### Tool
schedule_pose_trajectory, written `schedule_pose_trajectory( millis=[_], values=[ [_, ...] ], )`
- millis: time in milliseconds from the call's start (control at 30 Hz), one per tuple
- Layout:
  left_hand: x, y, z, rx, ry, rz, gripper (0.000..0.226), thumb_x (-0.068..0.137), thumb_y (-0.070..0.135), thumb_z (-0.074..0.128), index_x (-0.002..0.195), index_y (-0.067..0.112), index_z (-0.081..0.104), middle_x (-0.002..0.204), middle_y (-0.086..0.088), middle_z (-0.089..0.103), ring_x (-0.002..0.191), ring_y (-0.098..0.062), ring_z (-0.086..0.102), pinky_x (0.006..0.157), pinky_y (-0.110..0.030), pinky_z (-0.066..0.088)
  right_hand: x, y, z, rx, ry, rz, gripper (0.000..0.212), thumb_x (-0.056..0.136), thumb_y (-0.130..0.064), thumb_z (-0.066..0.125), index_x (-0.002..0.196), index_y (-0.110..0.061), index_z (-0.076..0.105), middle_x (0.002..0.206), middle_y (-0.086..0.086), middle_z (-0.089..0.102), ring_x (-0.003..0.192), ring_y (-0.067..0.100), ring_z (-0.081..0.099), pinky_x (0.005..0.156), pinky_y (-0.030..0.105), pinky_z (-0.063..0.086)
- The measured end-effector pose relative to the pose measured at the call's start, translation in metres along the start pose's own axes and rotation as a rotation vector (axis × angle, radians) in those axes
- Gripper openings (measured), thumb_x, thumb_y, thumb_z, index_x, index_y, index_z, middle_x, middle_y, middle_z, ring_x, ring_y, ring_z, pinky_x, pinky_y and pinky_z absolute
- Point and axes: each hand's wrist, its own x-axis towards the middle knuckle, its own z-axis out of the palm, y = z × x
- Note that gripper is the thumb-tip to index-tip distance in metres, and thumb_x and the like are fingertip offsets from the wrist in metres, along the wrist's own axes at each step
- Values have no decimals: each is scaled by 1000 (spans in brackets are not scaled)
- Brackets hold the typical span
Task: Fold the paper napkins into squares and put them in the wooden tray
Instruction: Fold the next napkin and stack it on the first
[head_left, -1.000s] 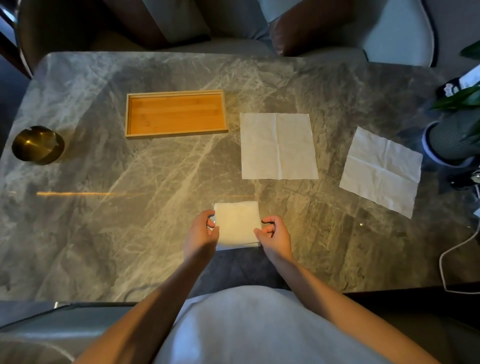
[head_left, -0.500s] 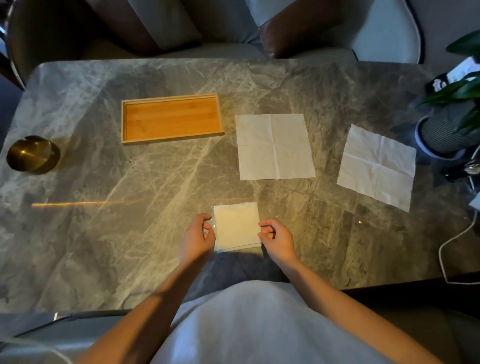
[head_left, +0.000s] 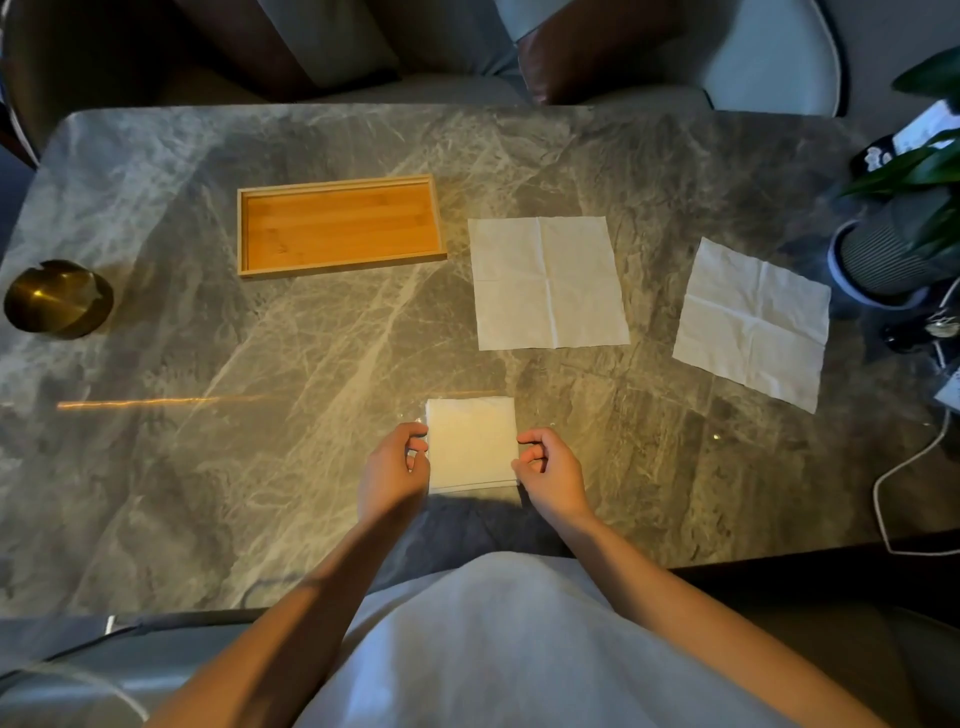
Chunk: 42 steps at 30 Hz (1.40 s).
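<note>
On the grey veined marble table (head_left: 311, 467), seen from the head camera, a small white paper napkin folded into a square (head_left: 471, 441) lies flat near the front edge, directly before the seated person. The left hand (head_left: 394, 470) rests at the napkin's left edge with fingers curled, thumb and forefinger pinching that edge; the right hand (head_left: 551, 475) sits at the right edge in the same curled posture, fingertips touching the lower right corner, though whether they actually grip the paper cannot be told. Both forearms are bare and reach in from below. A shallow rectangular wooden tray with a raised rim (head_left: 240, 234) stands well apart toward the far left, with nothing lying inside it. Just beside the tray's right end, a white unfolded napkin showing cross creases (head_left: 548, 283) lies flat. A second unfolded white napkin (head_left: 753, 322), turned at a slight angle, lies further right. A round brass-coloured dish (head_left: 58, 299) sits at the table's left edge. A ribbed grey plant pot with green leaves (head_left: 883, 254) stands at the right edge, with a white cable (head_left: 893, 467) trailing near it.
</note>
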Motion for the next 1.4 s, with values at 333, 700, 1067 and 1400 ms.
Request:
schedule_pose_trajectory(
  millis=[333,700,1067,1400],
  values=[
    [-3,-10,-6,29,-81,21,35,84,12,46,113,26,60,79,7,68,72,-10,61,66,-29,50,0,2,2,82,53,43,25,87,-2,61,101,-21,59,89,6,65,83,16,62,77,24,51],
    [-8,-7,-9,86,-182,51,58,76,17,56,128,38,41,88,15,56,70,-6,55,57,-25,42,3,-1,0,105,17,77,23,87,1,60,103,-15,63,94,11,67,88,22,64,84,35,54],
    [-8,-21,-3,310,-233,272,72,80,30,70,139,33,29,114,5,50,97,-15,54,78,-34,51,2,-5,-5,49,-74,52,25,89,3,54,106,-9,67,92,4,66,85,16,59,85,34,51],
    [-9,-23,-2,401,-191,375,65,80,30,69,137,28,37,97,4,52,78,-12,47,65,-30,48,2,-7,-9,-1,-106,12,25,89,3,52,101,-10,69,90,0,67,80,12,58,79,31,50]
  ],
)
